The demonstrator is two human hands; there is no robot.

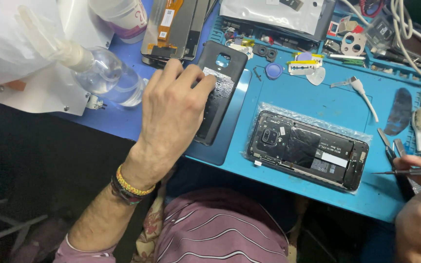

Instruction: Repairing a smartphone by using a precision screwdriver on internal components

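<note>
Fingers of the left hand (171, 117) press flat on a dark phone back cover (220, 90) that lies inside-up at the left edge of the blue work mat (317, 102) on the bench; the hand is spread open over the cover's lower left part, pinning it rather than gripping it. A grey, rough patch shows on the cover beside the fingertips, and the camera cut-out sits near its top end. Beaded bracelets (128, 187) circle the left wrist.

At the lower right corner the right hand (420, 221) is closed around thin metal tweezers (405, 172), whose tip points left toward an opened phone (308, 148). That phone lies well apart from the cover, on a clear plastic sheet in the middle of the mat, with its camera block and dark battery area exposed.

A clear bottle (105, 75) lies on its side just left of the left hand. Spare screens (174, 27) are stacked above the cover, and a white cable end (361, 92) rests on the mat above the opened phone.
</note>
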